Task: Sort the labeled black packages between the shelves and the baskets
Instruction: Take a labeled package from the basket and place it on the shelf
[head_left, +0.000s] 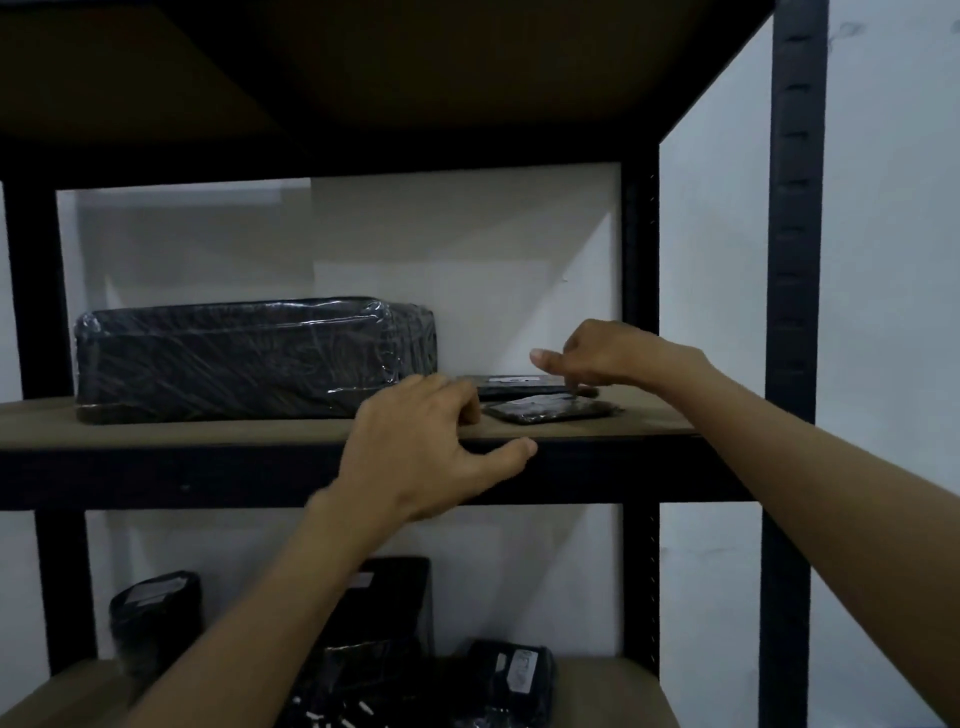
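rear flat package (511, 385) partly hidden by right hand (597, 356), fingertips seemingly touching it.

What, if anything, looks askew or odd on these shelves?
Nothing damaged or spilled. The front flat package on the middle shelf lies slightly skewed to its edge; the packages on the lower shelf sit in a loose jumble.
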